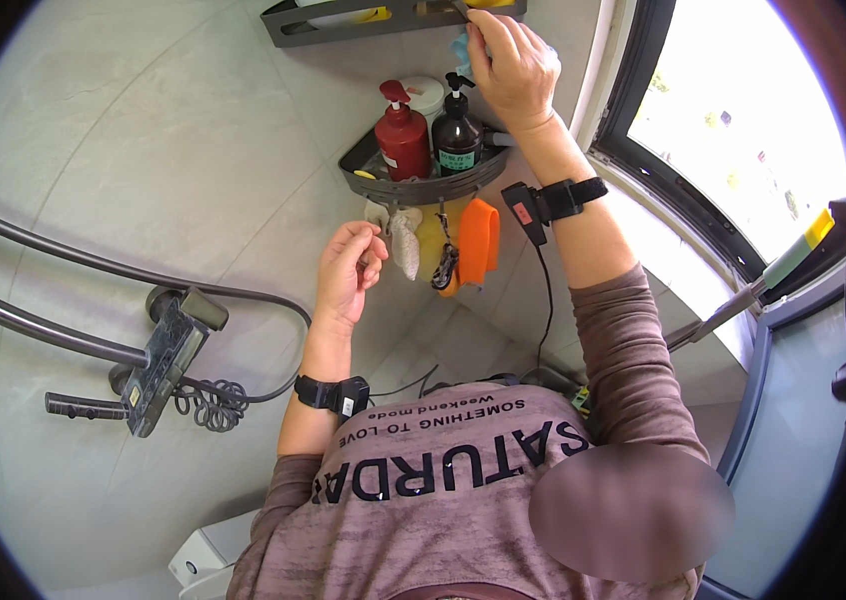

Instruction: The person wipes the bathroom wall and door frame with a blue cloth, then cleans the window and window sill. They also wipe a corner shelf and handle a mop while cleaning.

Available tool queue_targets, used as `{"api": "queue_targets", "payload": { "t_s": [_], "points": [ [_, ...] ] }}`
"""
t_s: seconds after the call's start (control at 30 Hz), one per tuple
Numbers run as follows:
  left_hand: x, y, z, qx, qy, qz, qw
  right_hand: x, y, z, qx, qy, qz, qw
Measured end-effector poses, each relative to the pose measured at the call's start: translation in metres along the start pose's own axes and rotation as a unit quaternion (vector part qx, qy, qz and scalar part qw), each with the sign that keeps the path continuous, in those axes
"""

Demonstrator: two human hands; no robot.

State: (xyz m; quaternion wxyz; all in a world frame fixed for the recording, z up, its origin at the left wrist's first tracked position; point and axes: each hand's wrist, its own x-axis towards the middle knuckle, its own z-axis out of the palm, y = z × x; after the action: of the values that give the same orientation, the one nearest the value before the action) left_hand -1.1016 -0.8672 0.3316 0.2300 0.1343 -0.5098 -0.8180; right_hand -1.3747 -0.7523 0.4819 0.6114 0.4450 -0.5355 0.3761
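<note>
At the front of the upper dark grey wall shelf (pixel 363 27), my right hand (pixel 514 67) has its thumb and fingers closed, with a crumpled light-blue cloth (pixel 462 54) showing beside the fingers. The palm side is hidden. Lower down, my left hand (pixel 350 262) is loosely curled, thumb against the fingers, with nothing visible in it. It is nearest to a white mesh pouch (pixel 406 244) hanging under the dark corner shelf (pixel 423 189). A red pump bottle (pixel 402 142) and a dark brown pump bottle (pixel 458 135) stand on that shelf.
An orange cloth (pixel 474 236) and a dark cord (pixel 445 262) hang from the corner shelf's hooks. On the left wall are a shower mixer (pixel 167 360) and its hose (pixel 77 259). The right side has an open window (pixel 745 112), a pole with yellow-green grip (pixel 790 259), and a glass panel (pixel 798 397).
</note>
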Motion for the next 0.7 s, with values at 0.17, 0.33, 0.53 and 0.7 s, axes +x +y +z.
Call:
{"api": "queue_targets", "payload": {
  "t_s": [0.17,0.33,0.53,0.7],
  "points": [
    [0.000,-0.007,0.002,0.020,0.008,-0.020,1.000,0.005,-0.009,0.004,0.001,0.059,0.008,0.998],
    [-0.003,-0.010,0.003,0.035,0.026,-0.028,0.999,0.005,-0.022,-0.005,0.081,0.012,0.131,0.988],
    [-0.014,-0.011,-0.004,0.047,0.047,-0.037,0.997,0.012,-0.026,-0.013,0.123,-0.092,0.290,0.945],
    [-0.025,-0.012,-0.013,0.042,0.071,-0.036,0.996,0.015,-0.022,-0.014,0.152,-0.091,0.269,0.947]
  ]
}}
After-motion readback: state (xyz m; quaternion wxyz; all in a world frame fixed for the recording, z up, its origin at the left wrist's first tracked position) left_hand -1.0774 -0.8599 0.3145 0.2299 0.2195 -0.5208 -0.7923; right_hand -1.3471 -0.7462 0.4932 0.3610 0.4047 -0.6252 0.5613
